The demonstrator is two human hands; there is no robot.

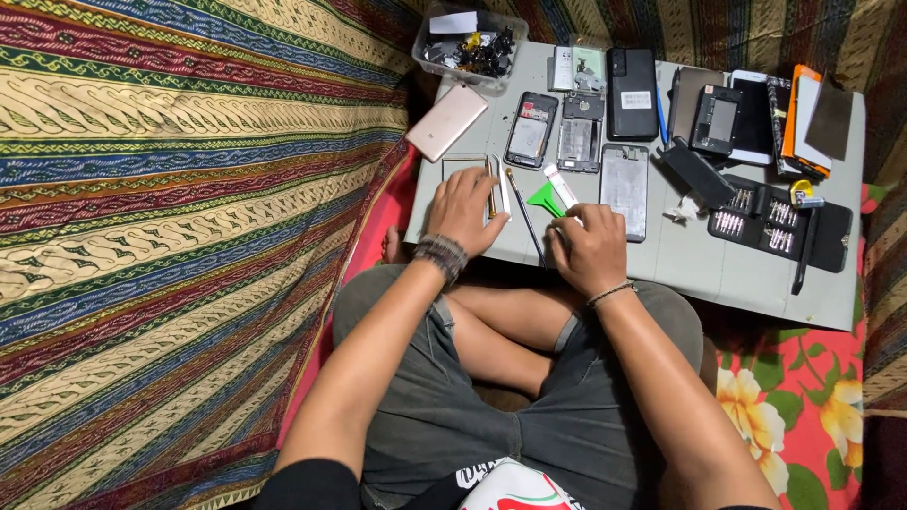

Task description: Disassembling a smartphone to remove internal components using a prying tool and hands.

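Thin metal tweezers [498, 184] and slim brass-handled tool [490, 189] lie on grey board [737, 283], long axes running away from body, just under left hand [465, 210] fingertips; fingers spread, nothing gripped. Right hand [588, 247] curled beside green triangular plastic pick [546, 198]; grip can't be told.

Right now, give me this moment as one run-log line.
left hand: resting on tweezers | right hand: by green pick | grey board: opened phones, bit case

Left hand [465, 210]: I laid it palm down, fingers spread toward twelve o'clock.
Right hand [588, 247]: I kept it loosely curled, knuckles up, at three o'clock of the left.
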